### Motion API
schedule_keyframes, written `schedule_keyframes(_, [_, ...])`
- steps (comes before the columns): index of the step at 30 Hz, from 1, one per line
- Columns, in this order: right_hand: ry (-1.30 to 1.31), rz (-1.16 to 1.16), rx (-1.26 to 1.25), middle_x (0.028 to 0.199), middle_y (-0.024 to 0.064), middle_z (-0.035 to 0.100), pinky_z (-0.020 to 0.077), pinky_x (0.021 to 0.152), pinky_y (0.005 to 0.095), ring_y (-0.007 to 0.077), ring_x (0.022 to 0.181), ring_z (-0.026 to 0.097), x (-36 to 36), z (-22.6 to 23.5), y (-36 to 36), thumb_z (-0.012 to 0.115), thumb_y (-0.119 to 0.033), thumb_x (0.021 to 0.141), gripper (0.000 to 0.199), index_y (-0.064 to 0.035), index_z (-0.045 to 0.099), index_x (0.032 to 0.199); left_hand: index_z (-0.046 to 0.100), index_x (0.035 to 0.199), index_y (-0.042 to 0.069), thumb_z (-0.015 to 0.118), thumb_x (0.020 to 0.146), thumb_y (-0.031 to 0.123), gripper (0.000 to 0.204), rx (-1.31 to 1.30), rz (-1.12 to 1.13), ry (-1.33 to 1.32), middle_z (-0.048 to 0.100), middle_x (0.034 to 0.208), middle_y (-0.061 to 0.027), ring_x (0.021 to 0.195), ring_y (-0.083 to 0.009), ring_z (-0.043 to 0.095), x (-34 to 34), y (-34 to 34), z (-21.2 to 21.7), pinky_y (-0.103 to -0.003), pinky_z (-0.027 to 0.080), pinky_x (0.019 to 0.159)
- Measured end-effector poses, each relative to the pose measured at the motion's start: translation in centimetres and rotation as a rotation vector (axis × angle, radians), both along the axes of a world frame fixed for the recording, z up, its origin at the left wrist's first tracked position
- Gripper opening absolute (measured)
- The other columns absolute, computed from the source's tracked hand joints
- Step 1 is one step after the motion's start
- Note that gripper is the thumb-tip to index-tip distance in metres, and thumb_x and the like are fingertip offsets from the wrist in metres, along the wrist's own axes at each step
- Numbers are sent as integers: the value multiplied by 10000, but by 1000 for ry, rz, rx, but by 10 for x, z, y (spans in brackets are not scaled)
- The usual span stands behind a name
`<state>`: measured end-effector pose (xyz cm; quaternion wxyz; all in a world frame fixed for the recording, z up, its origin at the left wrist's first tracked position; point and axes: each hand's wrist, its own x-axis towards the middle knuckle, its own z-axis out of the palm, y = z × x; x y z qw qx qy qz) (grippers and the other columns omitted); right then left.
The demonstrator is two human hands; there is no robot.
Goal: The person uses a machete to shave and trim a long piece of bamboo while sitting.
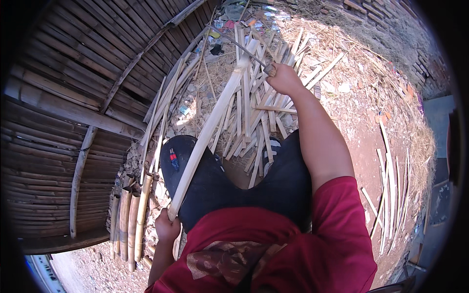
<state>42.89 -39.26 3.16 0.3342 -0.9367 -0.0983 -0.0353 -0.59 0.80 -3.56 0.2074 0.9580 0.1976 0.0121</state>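
A long pale bamboo strip (207, 129) runs slantwise over my left thigh and away from me. My left hand (167, 225) is closed around its near end beside my hip. Farther out, my right hand (284, 79) grips the handle of a long knife (250, 54), whose thin dark blade points to the far left. The blade crosses the strip near its far end; whether it cuts in there, I cannot tell. Beneath and beyond the strip lies a loose heap of split bamboo pieces (246, 105), in front of my feet.
A bamboo-slat wall (53, 97) rises on the left. Several uncut bamboo poles (129, 222) stand near its foot. Thin bamboo strips (388, 190) lie on the ground at right. A brick wall (381, 29) stands at the far right, with litter (251, 22) at the back.
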Motion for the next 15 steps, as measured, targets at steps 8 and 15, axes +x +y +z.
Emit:
schedule_keyframes(8, [-164,322,-190,838,204,695,530,772,507,416,850,672,-41,7,23,723,-228,771,272,-83,702,1001,534,818,0,619,733,86,148,-15,-10,-25,623,679,-256,674,-478,655,-2,-6,-5,-537,524,636])
schedule_keyframes(15, [67,292,-51,901,193,718,533,808,473,411,903,678,-11,4,0,729,-233,770,263,-57,719,964,538,813,-4,610,741,76,130,-39,-7,-3,626,696,-260,692,-489,646,-2,-3,-1,-540,517,649])
